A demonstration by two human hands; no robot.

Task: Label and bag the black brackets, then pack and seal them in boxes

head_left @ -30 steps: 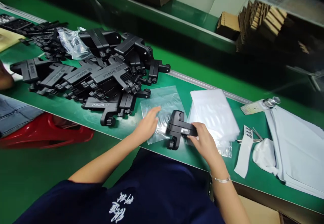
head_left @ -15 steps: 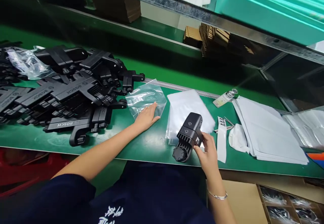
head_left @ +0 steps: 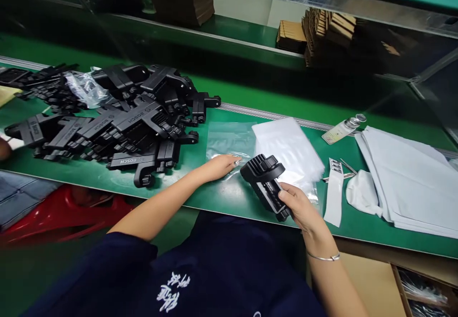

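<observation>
My right hand (head_left: pixel 299 207) grips a black plastic part (head_left: pixel 265 183), held tilted just above the green table (head_left: pixel 232 197) near its front edge. My left hand (head_left: pixel 219 166) rests on the near edge of a clear plastic bag (head_left: pixel 229 140) lying flat on the table, with its fingertips pinched at the bag's edge. A stack of white translucent bags (head_left: pixel 288 147) lies just right of the clear bag, behind the held part. A big pile of black Bosch-marked parts (head_left: pixel 132 116) fills the table to the left.
White sheets (head_left: pixel 404 178), a white cloth (head_left: pixel 361 190), a white strip with tweezers (head_left: pixel 334 188) and a small bottle (head_left: pixel 343 127) lie at the right. Cardboard stacks (head_left: pixel 322 30) sit on the far shelf. Another person's hand (head_left: pixel 4 147) shows at the left edge, above a red stool (head_left: pixel 67 212).
My right hand has turned the black part over and drawn it nearer the front edge. My left hand has slid to the clear bag's near corner. The camera swung a little left.
</observation>
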